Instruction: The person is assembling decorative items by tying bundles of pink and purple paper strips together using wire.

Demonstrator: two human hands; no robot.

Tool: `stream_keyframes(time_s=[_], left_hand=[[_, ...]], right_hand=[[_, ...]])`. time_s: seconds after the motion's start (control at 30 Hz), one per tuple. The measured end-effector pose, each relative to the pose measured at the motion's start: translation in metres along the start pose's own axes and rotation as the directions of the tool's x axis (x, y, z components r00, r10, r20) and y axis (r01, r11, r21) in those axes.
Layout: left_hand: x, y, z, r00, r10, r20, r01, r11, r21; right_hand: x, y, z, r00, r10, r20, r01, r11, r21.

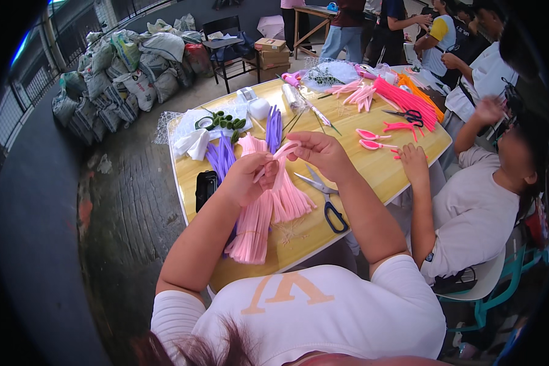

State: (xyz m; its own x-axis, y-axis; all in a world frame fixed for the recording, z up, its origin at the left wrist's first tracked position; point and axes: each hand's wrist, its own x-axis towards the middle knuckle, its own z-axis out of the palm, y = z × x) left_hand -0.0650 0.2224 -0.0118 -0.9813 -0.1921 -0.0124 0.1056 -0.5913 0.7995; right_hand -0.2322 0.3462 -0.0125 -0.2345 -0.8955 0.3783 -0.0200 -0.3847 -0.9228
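Pinching hands: your left hand (250, 177) has thumb and fingers pressed on the strip (287, 150); your right hand (318, 157) nips its far end. Exact fingertip contact on the left is partly hidden.
Pink strip: held up between both hands, over the middle of the table (341, 119), seemingly doubled into a narrow loop.
Bend: best worked with the left as anchor and the right doing the shaping; light, even pressure should spare you a sharp kink.
Fuzz: looks soft, so roll rather than scrape it; judge the loop's width before you tighten.
Pink stems: bundled just below your hands, fanning to the near side. Lift your work a little so loose ends don't snag.
Scissors: open blades (316, 182), lying just right of the pink stems (250, 238); mind your right wrist there.
Left side: purple stems (221, 155) and a black case (206, 189) beside the pink.
Far left: green leaves (229, 121) on white wrap.
Right side: co-worker (476, 213) seated near; leave elbow room.
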Motion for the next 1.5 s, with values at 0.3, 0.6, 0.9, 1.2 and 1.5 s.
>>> stream_keyframes(time_s=[0.3, 0.6, 0.9, 1.2, 1.5], left_hand=[[0.001, 0.0, -0.003, 0.999, 0.013, -0.036, -0.01, 0.996, 0.089], [0.001, 0.003, -0.006, 0.999, 0.044, -0.003, -0.043, 0.99, 0.133], [0.001, 0.001, -0.004, 0.999, 0.044, -0.025, -0.041, 0.993, 0.107], [0.002, 0.002, -0.003, 0.996, 0.087, 0.005, -0.087, 0.987, 0.138], [-0.002, 0.003, 0.0, 0.999, 0.023, -0.041, -0.021, 0.999, 0.037]], right_hand=[[-0.002, -0.007, 0.006, 1.0, -0.009, 0.004, 0.01, 0.984, -0.179], [-0.002, -0.007, 0.005, 1.0, -0.021, -0.005, 0.02, 0.988, -0.151], [-0.002, -0.001, 0.004, 0.998, -0.026, -0.049, 0.015, 0.977, -0.211], [0.0, 0.0, 0.002, 0.997, -0.072, -0.031, 0.072, 0.997, 0.011], [-0.001, -0.001, 0.006, 0.99, -0.112, -0.081, 0.106, 0.991, -0.082]])
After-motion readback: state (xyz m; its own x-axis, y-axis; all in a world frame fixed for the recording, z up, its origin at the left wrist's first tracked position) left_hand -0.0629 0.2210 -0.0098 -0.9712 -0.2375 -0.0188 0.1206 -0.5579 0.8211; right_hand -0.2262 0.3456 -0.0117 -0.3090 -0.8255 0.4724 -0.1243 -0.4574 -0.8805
